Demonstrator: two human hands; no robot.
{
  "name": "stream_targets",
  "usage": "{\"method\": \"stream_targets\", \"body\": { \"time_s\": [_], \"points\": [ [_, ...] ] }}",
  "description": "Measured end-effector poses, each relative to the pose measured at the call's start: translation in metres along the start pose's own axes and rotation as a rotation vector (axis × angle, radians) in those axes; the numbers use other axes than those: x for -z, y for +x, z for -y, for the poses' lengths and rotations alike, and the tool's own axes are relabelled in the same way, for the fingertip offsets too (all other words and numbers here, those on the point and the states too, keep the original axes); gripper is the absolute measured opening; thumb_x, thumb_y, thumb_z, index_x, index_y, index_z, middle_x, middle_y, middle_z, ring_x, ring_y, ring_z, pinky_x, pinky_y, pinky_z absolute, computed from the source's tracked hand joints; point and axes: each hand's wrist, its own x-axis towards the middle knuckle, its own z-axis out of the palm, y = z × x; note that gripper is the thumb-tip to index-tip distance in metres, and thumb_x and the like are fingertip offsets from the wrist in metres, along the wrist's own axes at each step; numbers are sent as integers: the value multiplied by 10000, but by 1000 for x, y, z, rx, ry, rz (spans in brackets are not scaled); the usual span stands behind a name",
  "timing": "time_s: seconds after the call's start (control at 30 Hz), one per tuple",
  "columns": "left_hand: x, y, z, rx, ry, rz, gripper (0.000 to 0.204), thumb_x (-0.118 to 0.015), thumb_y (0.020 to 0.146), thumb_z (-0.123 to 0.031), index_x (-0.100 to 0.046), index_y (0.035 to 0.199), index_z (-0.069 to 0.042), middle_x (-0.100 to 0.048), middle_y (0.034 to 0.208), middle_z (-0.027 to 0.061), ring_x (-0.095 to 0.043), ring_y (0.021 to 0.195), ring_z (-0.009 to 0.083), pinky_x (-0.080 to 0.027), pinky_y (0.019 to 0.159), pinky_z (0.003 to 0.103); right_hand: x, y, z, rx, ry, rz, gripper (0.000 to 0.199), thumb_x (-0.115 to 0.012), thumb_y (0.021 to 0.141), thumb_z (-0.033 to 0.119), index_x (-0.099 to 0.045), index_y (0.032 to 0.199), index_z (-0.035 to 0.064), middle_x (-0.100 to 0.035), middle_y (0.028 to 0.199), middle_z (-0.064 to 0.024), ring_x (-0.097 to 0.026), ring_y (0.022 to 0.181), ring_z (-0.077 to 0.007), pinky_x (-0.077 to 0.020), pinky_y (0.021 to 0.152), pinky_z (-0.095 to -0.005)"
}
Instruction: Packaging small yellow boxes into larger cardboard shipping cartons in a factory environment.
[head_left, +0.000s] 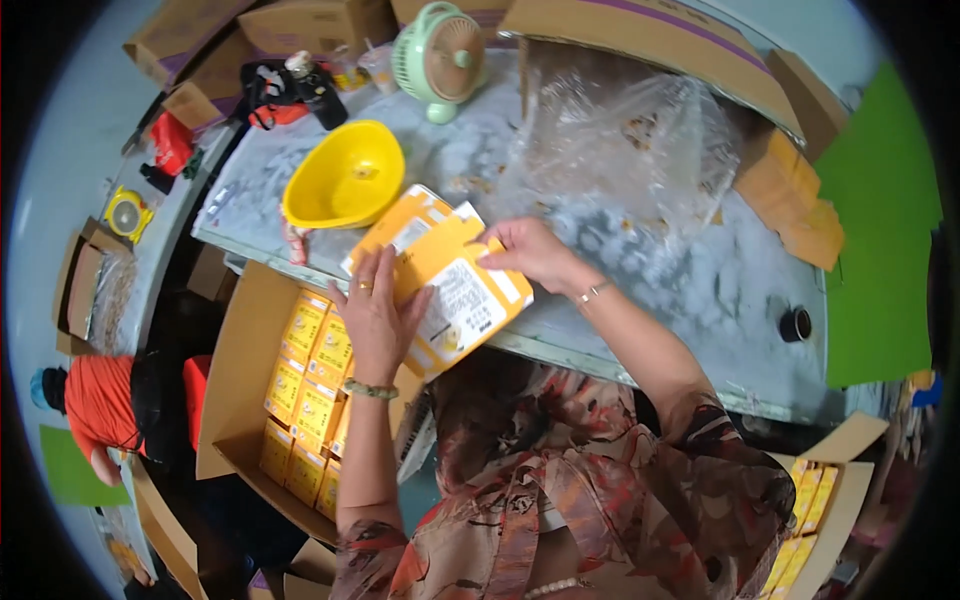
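A flattened yellow carton (462,283) with a white printed panel is tilted over the table's near edge. Its upper right corner is pinched between the thumb and fingers of my right hand (530,252). My left hand (376,318) lies against the carton's left side, fingers spread and the back of the hand up. Just behind it, more flat yellow cartons (412,222) rest on the table. Below my left hand stands an open cardboard box (232,385) holding rows of small yellow boxes (316,408).
A yellow basin (345,178), a green fan (440,62) and a black bottle (318,92) stand farther back on the table (660,300). Clear plastic (620,140) spills from a large carton. A dark cup (795,324) sits at right. A person in red (105,405) bends at far left.
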Motion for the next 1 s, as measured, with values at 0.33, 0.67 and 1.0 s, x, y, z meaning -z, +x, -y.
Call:
{"method": "stream_targets", "body": {
  "time_s": [0.33, 0.67, 1.0],
  "points": [
    [-22, -92, -68, -421, -399, 393, 597, -625, 658, -293, -394, 1117, 11, -501, 894, 198, -522, 782, 311, -448, 631, 348, -4, -187, -50, -302, 291, 98, 179, -467, 811, 97, -523, 954, 4, -548, 830, -14, -478, 765, -57, -401, 676, -207],
    [-36, -84, -82, 11, -1042, 652, 357, -543, 767, -239, -468, 988, 32, -577, 768, 141, -576, 690, 214, -444, 620, 281, 12, -179, -35, 292, -625, -473, 323, -482, 792, 114, -427, 1085, -11, -506, 977, -113, -482, 890, -163, -377, 777, -265],
    [-52, -110, -94, 384, -1419, 509, 347, -350, 874, -222, -369, 1130, 11, -457, 1056, 50, -415, 940, 89, -336, 806, 215, -15, -185, -82, 165, -166, -337, 442, -394, 848, 181, -252, 1238, 27, -319, 1234, -116, -315, 1121, -193, -270, 905, -278]
  ]
}}
